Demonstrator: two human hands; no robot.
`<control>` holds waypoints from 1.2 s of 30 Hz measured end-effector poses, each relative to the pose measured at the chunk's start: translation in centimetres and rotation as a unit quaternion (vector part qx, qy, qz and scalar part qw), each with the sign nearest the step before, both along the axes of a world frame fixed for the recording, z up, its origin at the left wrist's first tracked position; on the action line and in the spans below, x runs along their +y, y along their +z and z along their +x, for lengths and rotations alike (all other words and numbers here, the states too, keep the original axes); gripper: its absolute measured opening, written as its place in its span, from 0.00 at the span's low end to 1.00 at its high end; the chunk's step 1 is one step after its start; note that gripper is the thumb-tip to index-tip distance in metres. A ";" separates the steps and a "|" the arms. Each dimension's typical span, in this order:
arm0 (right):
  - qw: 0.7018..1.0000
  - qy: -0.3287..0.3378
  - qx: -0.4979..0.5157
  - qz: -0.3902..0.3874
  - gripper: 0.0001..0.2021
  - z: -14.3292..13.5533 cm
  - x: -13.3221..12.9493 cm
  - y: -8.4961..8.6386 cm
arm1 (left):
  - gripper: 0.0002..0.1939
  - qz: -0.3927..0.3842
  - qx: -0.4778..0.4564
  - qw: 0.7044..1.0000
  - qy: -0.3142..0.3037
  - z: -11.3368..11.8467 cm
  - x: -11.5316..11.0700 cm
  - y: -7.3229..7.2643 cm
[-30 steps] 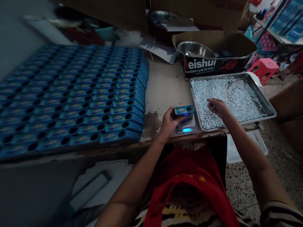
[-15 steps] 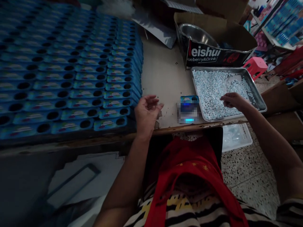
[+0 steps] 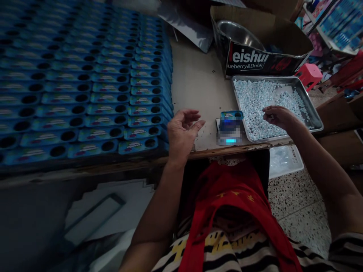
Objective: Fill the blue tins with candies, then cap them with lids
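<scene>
My left hand point(image 3: 183, 130) hovers by the table's front edge, to the right of the rows of blue cases. Its fingers are loosely curled, the thumb stands apart, and nothing shows between them. Above the metal tray point(image 3: 310, 126) is my right hand point(image 3: 279, 116), palm turned partly up with its fingers drawn together. Whatever it may hold is too small to name. Small white and pale blue pellets point(image 3: 256, 102) cover much of the tray. Between my hands lies a small blue case point(image 3: 231, 115), beside or on a phone-like item point(image 3: 229, 132) that is partly blurred out.
Blue cases point(image 3: 107, 109) with dark round openings stand in tight rows on the left. Behind the tray is a cardboard box point(image 3: 269, 62) with a metal bowl point(image 3: 241, 36) inside. A pink stool point(image 3: 309, 75) and a white bin point(image 3: 285, 162) are at the right.
The view has shifted slightly. My right hand has turned its palm up a little over the pellets, with its fingers gathered. My left hand keeps nearly the same pose.
</scene>
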State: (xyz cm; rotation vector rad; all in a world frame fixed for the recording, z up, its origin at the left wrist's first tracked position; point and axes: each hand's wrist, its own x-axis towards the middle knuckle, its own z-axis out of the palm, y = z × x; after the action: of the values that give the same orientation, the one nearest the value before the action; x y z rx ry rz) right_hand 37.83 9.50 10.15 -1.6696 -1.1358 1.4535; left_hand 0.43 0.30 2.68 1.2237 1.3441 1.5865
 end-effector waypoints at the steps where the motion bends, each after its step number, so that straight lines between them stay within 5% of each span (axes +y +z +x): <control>1: 1.000 0.003 -0.001 0.004 0.09 0.0 0.0 -0.1 | 0.18 -0.005 0.003 1.000 -0.005 0.2 0.0 0.1; 12: 0.994 0.065 -0.069 0.048 0.20 1.4 -0.1 -1.2 | 0.22 -0.024 0.039 0.998 -0.035 1.8 0.3 -0.7; 16: 0.959 0.120 -0.169 0.193 0.18 1.2 0.1 -0.3 | 0.33 -0.030 0.067 0.997 -0.027 4.1 1.4 -2.7; 19: 0.949 0.085 -0.148 0.265 0.18 -0.2 0.2 -0.6 | 0.33 -0.023 0.068 0.995 -0.068 6.4 3.1 -3.8; 23: 0.990 -0.044 0.046 0.130 0.09 -3.5 -0.4 -2.9 | 0.19 0.048 0.149 0.980 -0.121 8.3 5.1 -2.1; 28: 0.956 -0.122 0.268 -0.011 0.15 -6.8 -1.7 -4.2 | 0.26 0.202 0.341 0.913 -0.101 9.4 6.5 1.2; 31: 0.929 -0.115 0.350 -0.019 0.16 -7.4 -1.8 -3.8 | 0.26 0.195 0.365 0.904 -0.101 10.1 7.6 1.0; 36: 0.922 -0.096 0.372 -0.046 0.13 -6.9 -1.0 -4.1 | 0.25 0.142 0.316 0.932 -0.107 10.8 8.0 -0.2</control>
State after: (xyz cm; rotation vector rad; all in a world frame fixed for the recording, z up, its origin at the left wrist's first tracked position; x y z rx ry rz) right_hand 30.88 8.54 6.01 -1.0653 -0.4712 1.7950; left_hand 11.19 8.33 2.45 2.1134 1.3089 1.3066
